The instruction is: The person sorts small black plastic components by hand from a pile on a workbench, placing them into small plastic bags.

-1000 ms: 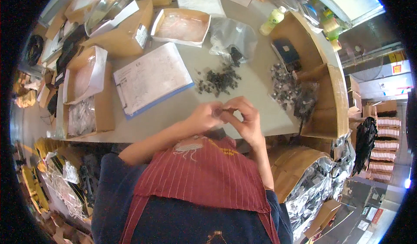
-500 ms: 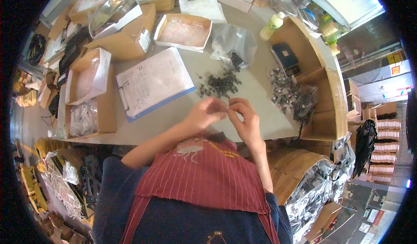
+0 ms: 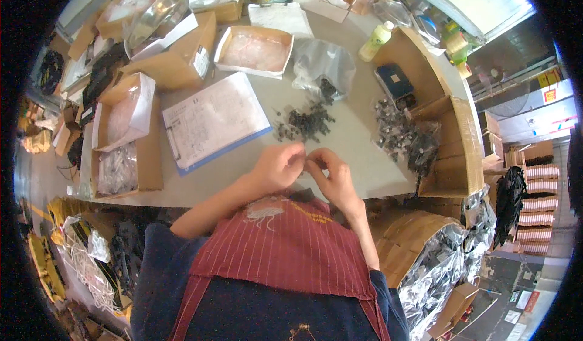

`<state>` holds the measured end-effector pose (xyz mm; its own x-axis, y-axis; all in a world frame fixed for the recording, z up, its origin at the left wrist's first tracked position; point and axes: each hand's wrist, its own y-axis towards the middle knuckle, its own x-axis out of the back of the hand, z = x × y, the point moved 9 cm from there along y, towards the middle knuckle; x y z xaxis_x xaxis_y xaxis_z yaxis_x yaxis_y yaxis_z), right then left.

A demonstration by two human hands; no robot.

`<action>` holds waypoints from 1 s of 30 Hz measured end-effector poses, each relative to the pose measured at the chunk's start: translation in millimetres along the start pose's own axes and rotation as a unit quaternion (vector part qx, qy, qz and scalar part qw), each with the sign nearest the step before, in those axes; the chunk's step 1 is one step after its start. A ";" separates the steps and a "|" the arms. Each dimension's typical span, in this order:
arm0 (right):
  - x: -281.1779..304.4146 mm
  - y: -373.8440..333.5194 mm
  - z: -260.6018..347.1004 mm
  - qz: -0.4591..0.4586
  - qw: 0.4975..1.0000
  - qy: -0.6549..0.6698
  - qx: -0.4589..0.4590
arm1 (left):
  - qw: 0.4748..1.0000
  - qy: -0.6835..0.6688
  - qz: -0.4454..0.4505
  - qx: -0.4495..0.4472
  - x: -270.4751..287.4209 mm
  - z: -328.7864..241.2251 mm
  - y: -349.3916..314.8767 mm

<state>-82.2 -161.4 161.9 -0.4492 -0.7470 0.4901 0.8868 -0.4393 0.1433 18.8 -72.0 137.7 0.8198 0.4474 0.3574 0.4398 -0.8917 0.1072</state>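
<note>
Over the near part of the table, my left hand [image 3: 281,165] and my right hand [image 3: 330,174] meet at the fingertips. The fingers of both are closed in a pinch; whatever lies between them is too small to make out. Just beyond the fingertips lies a loose pile of small black parts [image 3: 308,122]. A clear plastic bag [image 3: 331,61] with more black parts at its mouth rests behind that pile. To the left of my hands is a clipboard with paper sheets [image 3: 214,117].
An open cardboard box [image 3: 452,150] at the right holds bagged small parts [image 3: 395,125] and a dark blue case [image 3: 395,78]. White trays [image 3: 255,49] and a carton [image 3: 176,61] stand at the back and left. A bottle [image 3: 376,40] is at the back right.
Both hands have drawn slightly nearer to my body and to the left, with fingertips still together. The view has shifted a little; the pile looks much the same.
</note>
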 end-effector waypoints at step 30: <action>-7.6 -8.5 -10.4 0.063 0.975 0.180 -0.111 | 0.994 -0.081 -0.054 -0.051 11.0 -8.6 -0.7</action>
<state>-87.4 -157.2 147.9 -0.3831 -0.9109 0.1531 0.9099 -0.4007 -0.1075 24.3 -67.0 149.5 0.8221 0.5381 0.1858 0.4949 -0.8369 0.2337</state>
